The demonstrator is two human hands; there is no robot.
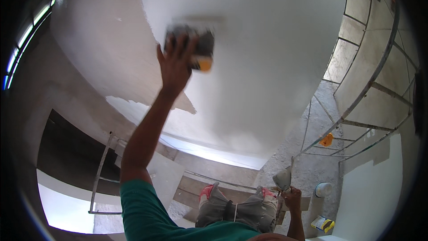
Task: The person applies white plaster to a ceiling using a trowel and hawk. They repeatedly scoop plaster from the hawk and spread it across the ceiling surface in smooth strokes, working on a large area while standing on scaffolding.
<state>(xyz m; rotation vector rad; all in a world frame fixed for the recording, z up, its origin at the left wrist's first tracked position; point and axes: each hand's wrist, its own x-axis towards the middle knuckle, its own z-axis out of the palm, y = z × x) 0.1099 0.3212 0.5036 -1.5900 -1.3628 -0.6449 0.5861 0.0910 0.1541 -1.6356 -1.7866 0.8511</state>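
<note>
The left hand point(175, 66) spreads blurred fingers over a dark trowel point(205, 43) at the wall point(272, 62), perhaps for even pressure, grip unclear; the right hand point(293, 199) clasps a scraper point(282, 179) low, seemingly handy.

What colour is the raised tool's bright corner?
The bright corner looks yellow-orange, though blurred; best in the head view.

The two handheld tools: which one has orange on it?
The dark tool in the left hand: its lower corner is orange. The pale tool in the right hand shows no orange.
</note>
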